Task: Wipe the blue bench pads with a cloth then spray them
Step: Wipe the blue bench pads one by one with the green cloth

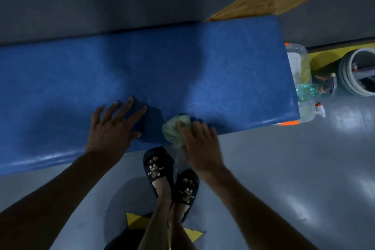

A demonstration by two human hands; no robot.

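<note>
1. While the right hand (197,144) presses a bunched pale green cloth (175,131) onto the near edge of the blue bench pad (203,67), the left hand (112,128) lies flat on the surface just beside it, fingers spread wide and holding nothing.
2. The left hand's placement reads as a brace: it likely steadies the person's lean over the surface and keeps the pad from shifting under the wiping pressure.
3. The right hand's fingers are closed over the cloth from above, thumb alongside, with the cloth wadded rather than spread. This grip suits scrubbing an edge; it covers little area per pass.
4. Judged stage: wiping in progress, spraying not yet begun.
5. A clear spray bottle (310,110) with a white and orange nozzle stands on the floor beyond the pad's end, well to the right of the right hand, among other clear bottles. It appears parked within reach for the next step.
</note>
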